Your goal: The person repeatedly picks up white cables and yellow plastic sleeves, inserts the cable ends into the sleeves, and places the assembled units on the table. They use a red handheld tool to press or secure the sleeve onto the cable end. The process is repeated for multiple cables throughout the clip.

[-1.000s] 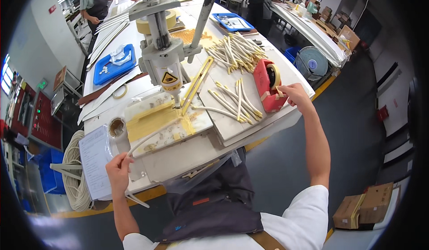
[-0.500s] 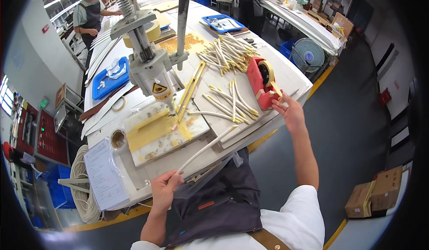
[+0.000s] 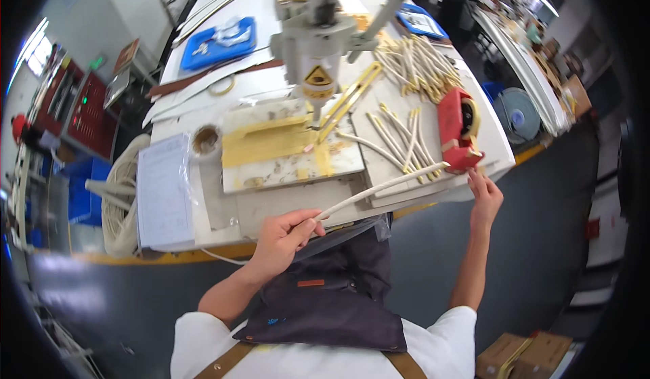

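My left hand (image 3: 288, 240) is closed on one end of a white cord (image 3: 379, 191), which slants up to the right. The cord's yellow-tipped far end lies by the front of a red tape dispenser (image 3: 455, 125) holding a roll of yellow tape (image 3: 472, 118). At the dispenser's front end, my right hand (image 3: 486, 199) pinches a short strip of tape, mostly hidden by the fingers. Left of the dispenser lie several loose cords (image 3: 406, 142) with yellow ends, and behind them is a larger pile of them (image 3: 420, 67).
A grey press machine (image 3: 318, 54) stands over a taped marble block (image 3: 271, 176). Papers in a clear sleeve (image 3: 166, 189), a tape roll (image 3: 205, 140) and a blue tray (image 3: 217, 44) are on the left. A coil of white cord (image 3: 125, 203) hangs beside the table's left edge.
The view has turned, shifting the table rightward. My left hand has raised the cord and brought its far end to the dispenser. My right hand stays near the dispenser's front, now lower against it.
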Available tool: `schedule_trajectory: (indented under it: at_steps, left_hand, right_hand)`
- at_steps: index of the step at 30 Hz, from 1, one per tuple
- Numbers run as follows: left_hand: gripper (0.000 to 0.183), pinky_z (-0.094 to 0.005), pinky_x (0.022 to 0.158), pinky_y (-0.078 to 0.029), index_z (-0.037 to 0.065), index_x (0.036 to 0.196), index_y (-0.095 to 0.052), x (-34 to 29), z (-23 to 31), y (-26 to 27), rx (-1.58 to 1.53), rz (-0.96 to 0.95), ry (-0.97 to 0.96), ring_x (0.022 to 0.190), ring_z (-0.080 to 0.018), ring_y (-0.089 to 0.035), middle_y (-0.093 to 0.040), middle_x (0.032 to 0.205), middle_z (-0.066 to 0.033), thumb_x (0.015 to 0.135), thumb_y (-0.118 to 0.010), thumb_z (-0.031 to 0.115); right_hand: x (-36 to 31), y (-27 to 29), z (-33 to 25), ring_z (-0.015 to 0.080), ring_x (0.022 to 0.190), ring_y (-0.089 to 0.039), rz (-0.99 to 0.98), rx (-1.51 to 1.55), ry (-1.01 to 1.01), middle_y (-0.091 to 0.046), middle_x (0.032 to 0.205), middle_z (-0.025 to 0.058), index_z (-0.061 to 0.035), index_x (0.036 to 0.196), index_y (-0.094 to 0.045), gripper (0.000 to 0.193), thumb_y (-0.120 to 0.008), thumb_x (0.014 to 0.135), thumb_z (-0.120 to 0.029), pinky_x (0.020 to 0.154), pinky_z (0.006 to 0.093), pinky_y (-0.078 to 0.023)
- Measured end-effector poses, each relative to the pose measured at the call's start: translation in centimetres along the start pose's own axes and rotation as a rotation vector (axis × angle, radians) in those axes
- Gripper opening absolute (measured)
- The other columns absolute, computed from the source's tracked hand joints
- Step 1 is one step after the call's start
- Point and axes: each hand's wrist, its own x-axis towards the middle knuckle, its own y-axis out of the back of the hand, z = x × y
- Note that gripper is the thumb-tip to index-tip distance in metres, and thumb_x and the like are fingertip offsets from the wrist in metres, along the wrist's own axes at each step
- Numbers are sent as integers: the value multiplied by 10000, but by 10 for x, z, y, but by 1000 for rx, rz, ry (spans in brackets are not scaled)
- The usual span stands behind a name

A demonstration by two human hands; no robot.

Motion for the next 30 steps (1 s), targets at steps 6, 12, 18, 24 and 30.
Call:
schedule_trajectory:
  at_steps: [6, 12, 18, 24, 30]
  left_hand:
    - [280, -218, 622, -433, -36, 1271, -660, -5, -3, -13, 159, -27, -90, 706, -62, -511, -693, 955, -56, 1050, -560, 103]
    - [272, -246, 704, -490, -26, 1273, -657, -8, -5, -27, 321, -45, -241, 787, -99, -577, -685, 986, -63, 1050, -572, 104]
    - [253, -271, 730, -511, -32, 1250, -663, -12, -7, -27, 392, -6, -329, 797, -141, -613, -680, 967, -94, 1034, -589, 77]
    - [239, -264, 698, -499, -27, 1215, -680, -15, -6, -24, 459, -4, -369, 781, -132, -621, -687, 947, -91, 1019, -614, 93]
    - [198, -223, 616, -465, -31, 1099, -708, -17, -7, -24, 244, -28, -237, 674, -56, -566, -681, 849, -32, 1012, -647, 136]
  right_hand:
    - [-121, -100, -86, 178, 769, -686, -538, -209, 438, -719, 923, 147, -8, 809, -693, 82, -663, 885, -15, 658, 300, -534]
    - [-160, -159, -85, 118, 575, -628, -879, -293, 214, -697, 699, 64, 16, 778, -676, 148, -749, 882, -61, 549, 261, -485]
    - [-162, -165, -70, 85, 525, -636, -825, -230, 264, -673, 643, 59, 9, 762, -654, 203, -762, 907, -83, 477, 234, -477]
    - [-164, -164, -76, 75, 588, -604, -811, -277, 181, -694, 681, 62, 23, 797, -689, 160, -776, 880, -83, 531, 243, -468]
    - [-156, -159, -80, 140, 595, -652, -882, -313, 434, -701, 752, 90, 7, 826, -710, 149, -818, 802, -92, 551, 269, -508]
